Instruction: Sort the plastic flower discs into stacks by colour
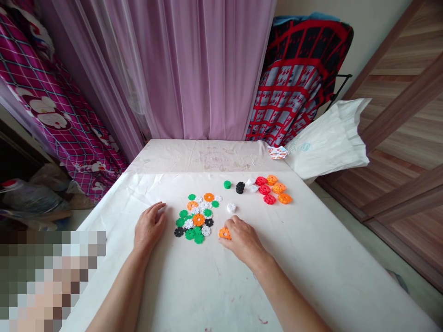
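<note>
My right hand (240, 234) closes its fingers round an orange snowflake disc (224, 233), low over the white tabletop. Whether more discs lie under that one I cannot tell. To the left of it spreads a loose pile of green, white, black and orange snowflake discs (198, 220). My left hand (149, 225) rests on the table beside the pile, fingers stretched out, touching no disc. Just beyond my right hand stands a small white stack (231, 208). Farther back are a green stack (227, 184), a black stack (240, 187), red stacks (264, 189) and orange stacks (278, 187).
A white-covered table (214, 286) bears everything. At its far right corner are a folded patterned paper box (277, 152) and a white bag (328, 138). Purple curtains (207, 69) hang behind, and a chair under a red checked cloth (294, 83) stands back right.
</note>
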Available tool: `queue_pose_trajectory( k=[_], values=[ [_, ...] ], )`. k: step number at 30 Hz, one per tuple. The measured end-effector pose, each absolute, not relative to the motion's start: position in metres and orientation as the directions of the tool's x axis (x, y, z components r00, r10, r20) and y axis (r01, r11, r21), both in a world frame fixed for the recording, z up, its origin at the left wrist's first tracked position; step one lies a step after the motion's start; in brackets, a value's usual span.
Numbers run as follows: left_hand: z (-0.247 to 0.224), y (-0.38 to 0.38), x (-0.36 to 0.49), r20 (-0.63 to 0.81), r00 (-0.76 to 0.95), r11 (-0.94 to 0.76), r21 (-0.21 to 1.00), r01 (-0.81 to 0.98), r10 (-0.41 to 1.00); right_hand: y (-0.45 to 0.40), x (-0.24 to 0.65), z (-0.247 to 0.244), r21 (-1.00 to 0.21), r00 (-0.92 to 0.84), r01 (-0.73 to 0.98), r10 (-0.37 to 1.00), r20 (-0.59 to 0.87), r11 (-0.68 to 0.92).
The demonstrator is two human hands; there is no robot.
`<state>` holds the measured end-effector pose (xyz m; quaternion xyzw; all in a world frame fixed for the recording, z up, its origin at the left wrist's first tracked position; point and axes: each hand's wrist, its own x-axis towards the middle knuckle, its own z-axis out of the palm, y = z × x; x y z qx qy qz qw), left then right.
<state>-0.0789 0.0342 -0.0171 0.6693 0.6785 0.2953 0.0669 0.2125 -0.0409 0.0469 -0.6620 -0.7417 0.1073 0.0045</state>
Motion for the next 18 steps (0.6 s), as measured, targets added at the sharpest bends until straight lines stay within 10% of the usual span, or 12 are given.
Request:
queue_pose_trajectory(
  k=[18],
  values=[
    [-0.017, 0.034, -0.079, 0.281, -0.085, -0.058, 0.466, 0.883, 0.956, -0.043, 0.289, 0.008, -0.217, 0.091, 0.975, 0.986, 0.141, -0.059]
  ],
)
